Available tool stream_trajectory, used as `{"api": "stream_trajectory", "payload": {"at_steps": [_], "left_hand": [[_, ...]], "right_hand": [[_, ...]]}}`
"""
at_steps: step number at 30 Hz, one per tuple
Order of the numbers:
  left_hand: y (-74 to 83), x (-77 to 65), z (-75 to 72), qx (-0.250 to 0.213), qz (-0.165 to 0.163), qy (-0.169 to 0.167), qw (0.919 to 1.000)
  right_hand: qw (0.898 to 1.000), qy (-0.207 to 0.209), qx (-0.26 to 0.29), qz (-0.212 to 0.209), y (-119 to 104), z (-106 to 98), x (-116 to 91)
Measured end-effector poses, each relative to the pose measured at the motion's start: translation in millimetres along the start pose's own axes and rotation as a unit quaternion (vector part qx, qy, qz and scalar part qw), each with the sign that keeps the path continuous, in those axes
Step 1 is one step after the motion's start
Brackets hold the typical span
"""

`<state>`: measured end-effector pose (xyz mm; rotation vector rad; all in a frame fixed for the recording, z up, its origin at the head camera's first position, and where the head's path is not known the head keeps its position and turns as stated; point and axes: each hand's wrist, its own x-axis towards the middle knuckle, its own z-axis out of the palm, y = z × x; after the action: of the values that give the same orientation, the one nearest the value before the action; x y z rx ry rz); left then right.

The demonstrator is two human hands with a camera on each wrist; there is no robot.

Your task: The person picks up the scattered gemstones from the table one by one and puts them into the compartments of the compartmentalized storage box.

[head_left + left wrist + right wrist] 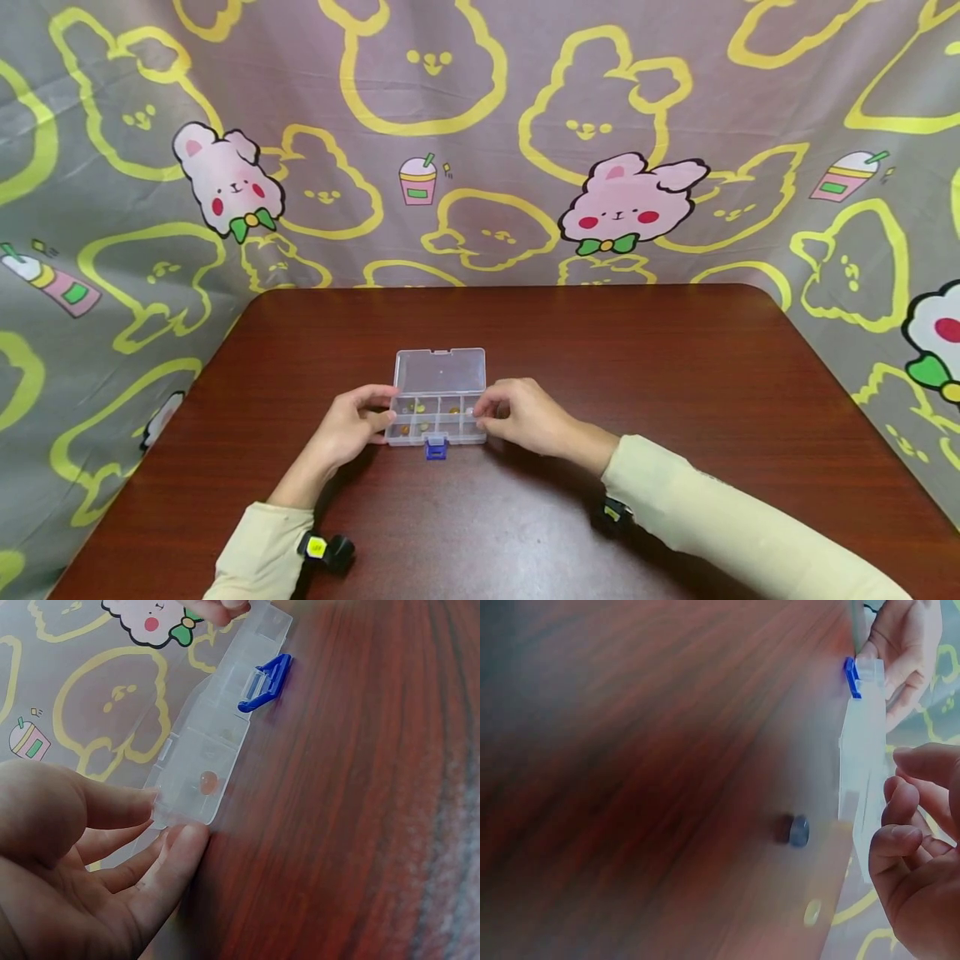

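Note:
A clear plastic compartment box (pixel 439 418) lies on the table with its lid (pixel 439 372) tipped back and its blue latch (pixel 436 450) hanging at the front. Small beads sit in several compartments, among them an orange bead (pixel 208 782) near the left end. My left hand (pixel 348 427) grips that end, thumb on the wall and fingers around the corner. At the opposite end, my right hand (pixel 525 414) has its bent fingertips right over the right compartments, thumb and forefinger slightly apart. A pale bead (pixel 470 411) shows beside those fingertips.
On the table (pixel 637 358), a dark blue bead (pixel 799 831) and a yellow bead (pixel 812 912) lie loose near the right hand, as the right wrist view shows. A patterned cloth (pixel 480 150) hangs behind the table and along its sides.

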<state>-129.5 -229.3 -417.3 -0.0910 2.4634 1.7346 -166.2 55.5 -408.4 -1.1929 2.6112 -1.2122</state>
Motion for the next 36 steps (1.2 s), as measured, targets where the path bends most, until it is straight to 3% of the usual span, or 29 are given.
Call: {"api": "stream_trajectory", "payload": {"at_steps": [25, 36], "left_hand": [[-2.1, 1.0, -0.4, 0.008, -0.006, 0.003, 0.9999], [-1.2, -0.7, 0.2, 0.000, 0.002, -0.001, 1.0000]], "right_hand": [[0.999, 0.002, 0.011, 0.049, 28.3, -28.4, -52.3], [0.999, -0.017, -0.004, 0.032, 32.9, -32.6, -69.8]]}}
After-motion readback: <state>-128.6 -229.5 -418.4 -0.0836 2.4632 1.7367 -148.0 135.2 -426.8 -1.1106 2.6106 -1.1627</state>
